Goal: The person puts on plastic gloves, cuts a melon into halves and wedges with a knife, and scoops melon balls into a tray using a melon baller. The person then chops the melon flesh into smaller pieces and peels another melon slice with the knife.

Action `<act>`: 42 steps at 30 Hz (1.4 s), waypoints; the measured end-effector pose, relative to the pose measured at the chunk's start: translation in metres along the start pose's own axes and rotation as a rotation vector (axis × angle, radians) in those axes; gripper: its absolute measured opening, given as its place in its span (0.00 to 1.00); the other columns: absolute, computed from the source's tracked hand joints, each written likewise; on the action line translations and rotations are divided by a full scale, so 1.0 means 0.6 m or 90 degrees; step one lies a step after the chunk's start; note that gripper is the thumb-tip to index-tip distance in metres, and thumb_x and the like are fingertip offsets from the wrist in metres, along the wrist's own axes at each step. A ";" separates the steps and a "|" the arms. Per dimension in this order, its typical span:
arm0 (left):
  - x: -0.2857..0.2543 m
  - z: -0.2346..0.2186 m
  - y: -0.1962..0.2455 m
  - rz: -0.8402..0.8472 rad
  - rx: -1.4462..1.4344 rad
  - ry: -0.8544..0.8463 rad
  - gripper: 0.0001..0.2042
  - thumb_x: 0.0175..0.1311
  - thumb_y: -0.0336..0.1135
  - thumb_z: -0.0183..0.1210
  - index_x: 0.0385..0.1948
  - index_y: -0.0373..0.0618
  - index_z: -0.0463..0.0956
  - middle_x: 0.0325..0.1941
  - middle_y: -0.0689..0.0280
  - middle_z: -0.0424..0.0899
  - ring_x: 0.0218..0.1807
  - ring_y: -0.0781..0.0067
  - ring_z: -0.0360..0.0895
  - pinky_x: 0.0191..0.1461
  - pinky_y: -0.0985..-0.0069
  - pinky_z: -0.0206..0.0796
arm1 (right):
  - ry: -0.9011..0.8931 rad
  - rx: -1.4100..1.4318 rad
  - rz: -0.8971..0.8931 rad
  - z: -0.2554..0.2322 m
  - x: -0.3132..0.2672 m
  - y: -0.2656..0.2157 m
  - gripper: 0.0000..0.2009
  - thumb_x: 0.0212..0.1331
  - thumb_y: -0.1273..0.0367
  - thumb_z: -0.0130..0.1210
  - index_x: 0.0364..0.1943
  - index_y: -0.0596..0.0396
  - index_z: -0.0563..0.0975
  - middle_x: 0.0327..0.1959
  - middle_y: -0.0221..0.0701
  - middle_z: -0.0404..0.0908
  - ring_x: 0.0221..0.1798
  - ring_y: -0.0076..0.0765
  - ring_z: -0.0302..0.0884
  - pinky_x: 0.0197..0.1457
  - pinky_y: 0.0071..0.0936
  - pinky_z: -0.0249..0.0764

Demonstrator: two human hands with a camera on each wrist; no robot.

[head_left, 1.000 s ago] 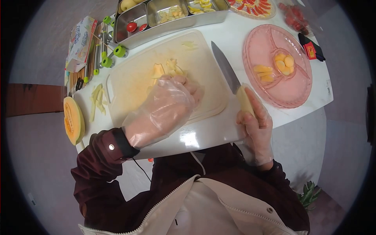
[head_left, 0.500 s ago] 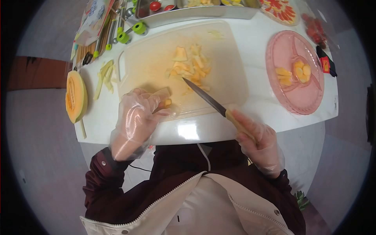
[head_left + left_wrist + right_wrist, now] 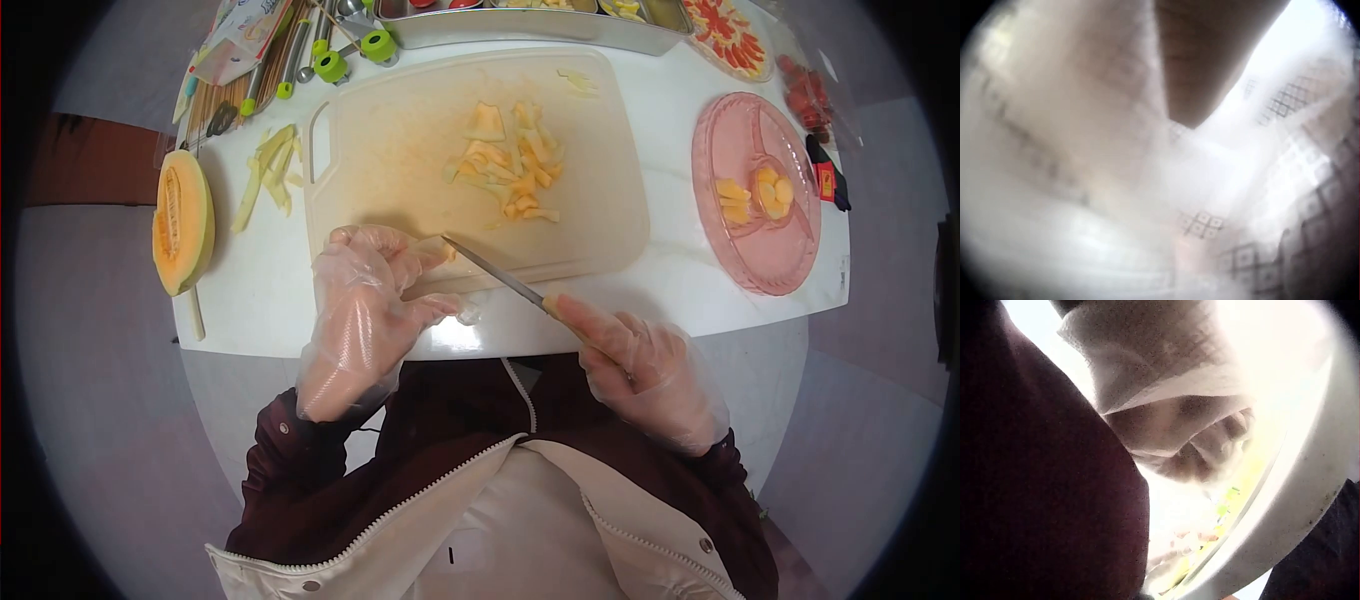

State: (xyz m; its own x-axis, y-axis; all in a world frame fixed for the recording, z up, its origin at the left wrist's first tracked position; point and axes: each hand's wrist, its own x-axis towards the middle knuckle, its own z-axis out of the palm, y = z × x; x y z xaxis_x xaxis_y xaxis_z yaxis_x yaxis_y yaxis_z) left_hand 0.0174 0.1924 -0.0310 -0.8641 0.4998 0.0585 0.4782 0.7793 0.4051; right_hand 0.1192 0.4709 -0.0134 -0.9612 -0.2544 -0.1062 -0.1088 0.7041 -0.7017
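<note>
My left hand (image 3: pixel 365 310), in a clear plastic glove, holds a small piece of melon (image 3: pixel 450 254) at the near-left part of the cutting board (image 3: pixel 400 165). Its fingers cover most of that piece. Gripped by its pale handle, a knife (image 3: pixel 495 272) extends from my gloved right hand (image 3: pixel 655 380); the blade's tip meets the melon at the left fingertips. Beyond the blade, orange and pale-green melon scraps (image 3: pixel 485 122) lie heaped on the board. Cloudy glove plastic fills most of the left wrist view. The gloved right hand (image 3: pixel 1179 437) shows beside a dark sleeve (image 3: pixel 1054 469) in the right wrist view.
Left of the board are a cut melon half (image 3: pixel 183 225) and peel strips (image 3: pixel 265 180). A pink divided plate (image 3: pixel 735 255) with melon pieces stands right. A metal container (image 3: pixel 540 28), green-ended tools (image 3: pixel 330 66) and a fruit plate (image 3: pixel 730 40) are along the back.
My left hand has gone from over the scraps to the board's near-left part with a melon piece. The right hand has swung the knife leftward, its tip now at the left fingers.
</note>
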 end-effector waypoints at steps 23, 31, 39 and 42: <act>0.008 0.005 0.005 0.073 0.029 0.091 0.26 0.38 0.45 0.78 0.44 0.44 0.90 0.37 0.57 0.84 0.45 0.53 0.79 0.51 0.58 0.68 | 0.142 0.145 0.092 -0.031 -0.035 0.023 0.25 0.58 0.75 0.59 0.62 0.47 0.83 0.32 0.36 0.84 0.31 0.44 0.80 0.39 0.36 0.78; 0.031 0.004 0.039 0.122 0.116 0.107 0.33 0.39 0.47 0.79 0.53 0.48 0.85 0.46 0.59 0.81 0.49 0.52 0.77 0.49 0.59 0.68 | 0.184 -0.001 0.166 -0.044 -0.038 0.031 0.26 0.58 0.76 0.58 0.63 0.45 0.82 0.30 0.38 0.81 0.30 0.45 0.78 0.39 0.37 0.77; 0.065 0.039 0.055 0.112 0.131 0.036 0.38 0.43 0.53 0.77 0.61 0.51 0.81 0.54 0.59 0.79 0.58 0.51 0.74 0.58 0.56 0.62 | 0.154 -0.096 0.072 -0.037 -0.024 0.034 0.31 0.54 0.76 0.60 0.66 0.36 0.80 0.24 0.32 0.74 0.27 0.43 0.76 0.34 0.42 0.76; 0.064 0.043 0.052 0.110 0.132 0.025 0.37 0.43 0.53 0.77 0.61 0.52 0.80 0.55 0.59 0.79 0.60 0.51 0.73 0.59 0.57 0.61 | 0.115 -0.063 0.073 -0.038 -0.021 0.030 0.27 0.56 0.76 0.59 0.63 0.43 0.82 0.26 0.35 0.71 0.29 0.46 0.72 0.37 0.41 0.70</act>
State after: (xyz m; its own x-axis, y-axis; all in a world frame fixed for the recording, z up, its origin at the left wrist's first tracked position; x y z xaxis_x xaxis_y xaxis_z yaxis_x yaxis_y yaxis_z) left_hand 0.0029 0.2457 -0.0399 -0.7708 0.6197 0.1478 0.6370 0.7468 0.1911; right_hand 0.1239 0.5018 -0.0086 -0.9975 -0.0528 -0.0469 -0.0125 0.7855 -0.6187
